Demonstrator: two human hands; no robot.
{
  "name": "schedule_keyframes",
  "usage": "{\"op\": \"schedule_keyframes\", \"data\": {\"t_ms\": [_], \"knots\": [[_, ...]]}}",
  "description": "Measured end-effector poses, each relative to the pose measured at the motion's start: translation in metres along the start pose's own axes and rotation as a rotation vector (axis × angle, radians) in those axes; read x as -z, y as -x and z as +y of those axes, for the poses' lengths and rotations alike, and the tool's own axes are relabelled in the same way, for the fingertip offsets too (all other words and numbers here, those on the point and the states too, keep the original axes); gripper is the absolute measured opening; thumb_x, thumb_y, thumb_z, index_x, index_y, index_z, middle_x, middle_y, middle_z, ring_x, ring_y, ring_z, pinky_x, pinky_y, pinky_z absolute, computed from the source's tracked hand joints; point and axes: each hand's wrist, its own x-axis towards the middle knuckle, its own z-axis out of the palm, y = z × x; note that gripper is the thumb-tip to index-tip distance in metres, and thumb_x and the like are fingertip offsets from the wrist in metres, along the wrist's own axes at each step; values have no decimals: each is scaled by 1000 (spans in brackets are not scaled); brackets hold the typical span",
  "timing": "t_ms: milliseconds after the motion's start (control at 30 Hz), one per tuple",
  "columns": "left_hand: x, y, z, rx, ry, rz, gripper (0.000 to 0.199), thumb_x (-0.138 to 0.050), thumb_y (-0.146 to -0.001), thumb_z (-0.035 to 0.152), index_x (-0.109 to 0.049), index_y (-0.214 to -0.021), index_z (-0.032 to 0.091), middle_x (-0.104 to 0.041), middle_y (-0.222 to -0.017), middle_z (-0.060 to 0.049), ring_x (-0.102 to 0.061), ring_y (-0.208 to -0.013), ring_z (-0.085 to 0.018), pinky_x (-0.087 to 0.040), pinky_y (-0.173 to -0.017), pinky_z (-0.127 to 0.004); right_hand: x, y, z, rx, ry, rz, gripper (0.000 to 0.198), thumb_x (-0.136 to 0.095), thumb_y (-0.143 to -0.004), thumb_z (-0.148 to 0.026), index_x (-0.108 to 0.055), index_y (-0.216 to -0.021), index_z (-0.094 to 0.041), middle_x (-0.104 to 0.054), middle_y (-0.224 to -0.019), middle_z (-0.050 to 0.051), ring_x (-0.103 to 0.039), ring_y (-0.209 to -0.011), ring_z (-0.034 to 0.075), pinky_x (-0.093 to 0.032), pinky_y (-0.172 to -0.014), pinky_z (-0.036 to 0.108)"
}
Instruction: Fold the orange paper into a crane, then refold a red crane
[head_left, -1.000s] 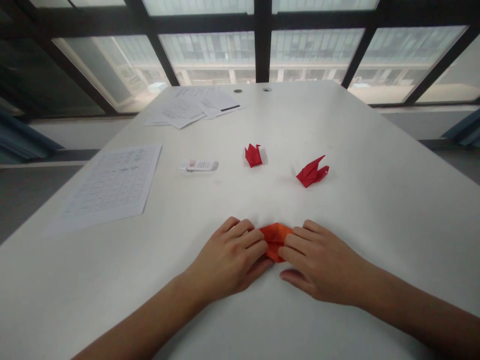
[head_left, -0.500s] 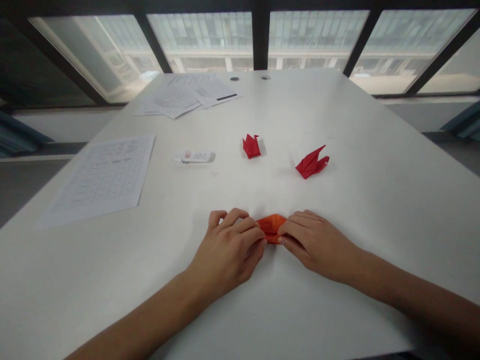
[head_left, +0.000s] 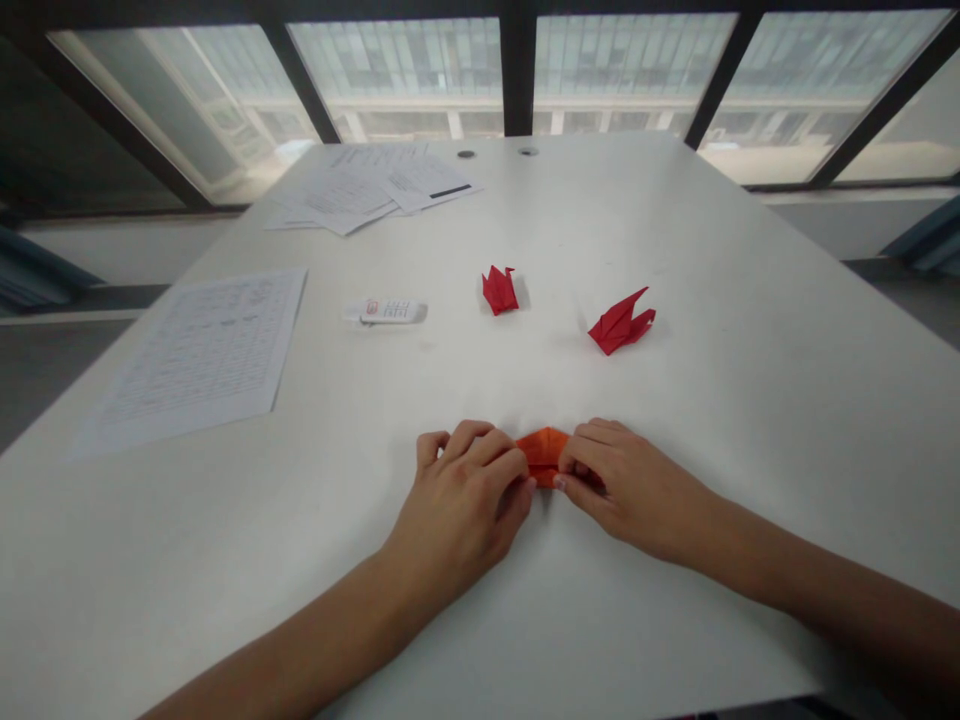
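Observation:
A folded piece of orange paper (head_left: 543,448) lies low on the table between my two hands. My left hand (head_left: 469,490) is closed on its left end, thumb in front and fingers curled over the top. On the right end, my right hand (head_left: 619,485) pinches the paper between thumb and bent fingers. Both ends of the paper are hidden under the fingers; its middle shows a crease running across. Beyond the hands sit two folded red paper birds: a smaller crane (head_left: 500,290) and, to its right, a larger bird (head_left: 622,322) with a raised point.
All this is on a white table (head_left: 720,400). A clear-and-white tube or packet with printing (head_left: 390,311) lies left of the birds. One printed sheet (head_left: 202,350) lies at the left, and several papers (head_left: 360,190) overlap at the far left, near the windows.
The fingers of my right hand have shifted slightly on the orange paper, showing a little more of it under them. My left hand keeps its hold almost unchanged.

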Motion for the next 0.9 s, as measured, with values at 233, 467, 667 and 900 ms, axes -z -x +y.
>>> {"op": "schedule_keyframes", "data": {"t_ms": [233, 467, 667, 900], "knots": [[-1, -1, 1, 22, 15, -7, 13, -60, -98, 29, -63, -87, 22, -70, -99, -2, -55, -105, -26, -31, -84, -44, 2, 0, 0, -13, -13, -3, 19, -70, -93, -16, -60, -77, -20, -63, -79, 1, -56, -78, 19, -43, -73, 32], [-6, -2, 1, 22, -50, 5, 13, -57, -100, 27, -63, -90, 22, -69, -100, -3, -56, -104, -26, -31, -85, -46, -1, 2, 3, 42, 33, -19, 19, -63, -97, -15, -59, -79, -20, -64, -82, 2, -58, -82, 20, -45, -78, 34], [-8, -2, 1, 8, -90, 28, 13, -59, -98, 28, -63, -88, 21, -69, -99, -4, -55, -103, -27, -33, -84, -46, -2, 6, 4, 23, 132, -4, 19, -60, -98, -16, -59, -80, -20, -62, -87, 4, -58, -85, 22, -48, -82, 39], [-8, -3, 1, 7, -80, 23, 13, -60, -98, 28, -64, -88, 22, -69, -98, -4, -55, -103, -27, -34, -84, -46, 0, 6, 2, -24, 60, -23, 20, -63, -95, -15, -57, -77, -20, -60, -91, 5, -57, -94, 24, -50, -84, 39]]}}
